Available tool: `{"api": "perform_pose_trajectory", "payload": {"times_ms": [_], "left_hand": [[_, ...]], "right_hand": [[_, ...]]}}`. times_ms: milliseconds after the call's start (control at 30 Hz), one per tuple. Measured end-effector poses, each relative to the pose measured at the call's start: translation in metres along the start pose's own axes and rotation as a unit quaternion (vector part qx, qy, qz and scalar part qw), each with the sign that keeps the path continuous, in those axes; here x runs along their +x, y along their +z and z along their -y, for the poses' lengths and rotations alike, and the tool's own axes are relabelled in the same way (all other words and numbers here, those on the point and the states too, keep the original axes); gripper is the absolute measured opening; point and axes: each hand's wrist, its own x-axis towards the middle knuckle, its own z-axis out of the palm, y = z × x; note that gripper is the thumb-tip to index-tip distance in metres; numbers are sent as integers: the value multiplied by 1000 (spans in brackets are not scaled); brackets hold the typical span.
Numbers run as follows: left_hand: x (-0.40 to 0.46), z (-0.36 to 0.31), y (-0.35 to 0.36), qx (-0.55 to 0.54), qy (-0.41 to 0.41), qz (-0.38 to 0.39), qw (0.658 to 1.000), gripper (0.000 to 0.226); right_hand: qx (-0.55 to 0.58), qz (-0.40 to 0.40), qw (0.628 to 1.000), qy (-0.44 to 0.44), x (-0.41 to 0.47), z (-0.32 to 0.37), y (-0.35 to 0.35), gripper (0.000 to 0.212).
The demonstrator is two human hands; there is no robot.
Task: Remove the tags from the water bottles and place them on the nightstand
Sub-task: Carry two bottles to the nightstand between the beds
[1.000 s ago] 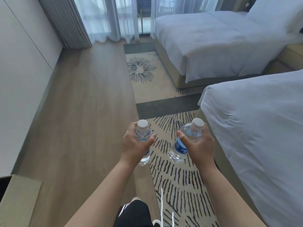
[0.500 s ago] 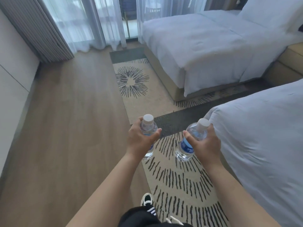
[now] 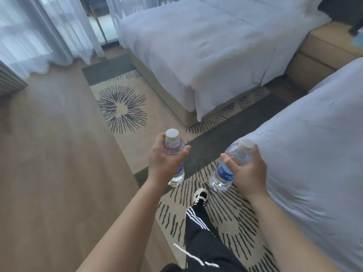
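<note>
My left hand (image 3: 162,160) grips a clear water bottle (image 3: 173,146) with a white cap and blue label, held upright in front of me. My right hand (image 3: 248,171) grips a second water bottle (image 3: 223,173) of the same kind, tilted with its cap toward the near bed. Both bottles hang above the patterned rug. A tan nightstand (image 3: 322,50) stands between the two beds at the upper right, far from both hands. No tag shows plainly on either bottle.
A near bed (image 3: 318,146) with white bedding fills the right side, and a far bed (image 3: 206,46) lies ahead. The patterned rug (image 3: 121,107) runs along the beds' feet. Wooden floor (image 3: 49,154) spreads left. Sheer curtains (image 3: 39,30) hang at the back left. My leg and shoe (image 3: 200,197) step forward.
The view has advanced and turned right toward the gap between the beds. Both hands keep their hold on the bottles. My foot has stepped forward onto the rug.
</note>
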Motion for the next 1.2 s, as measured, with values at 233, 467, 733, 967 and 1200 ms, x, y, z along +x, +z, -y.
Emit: {"api": "perform_pose_trajectory", "payload": {"times_ms": [233, 467, 733, 967, 1200], "left_hand": [[162, -23, 90, 23, 27, 65, 997, 42], [297, -56, 179, 7, 18, 117, 993, 46], [430, -83, 295, 10, 56, 211, 976, 43], [571, -111, 410, 8, 104, 281, 954, 38], [691, -156, 520, 30, 140, 332, 932, 43]], "right_hand": [[20, -59, 997, 35, 164, -14, 10, 59], [-2, -100, 993, 63, 301, -20, -2, 57], [-33, -161, 980, 115, 426, -52, -12, 62], [-70, -231, 958, 154, 575, -85, -19, 65], [-81, -289, 935, 190, 713, -107, -49, 62]]}}
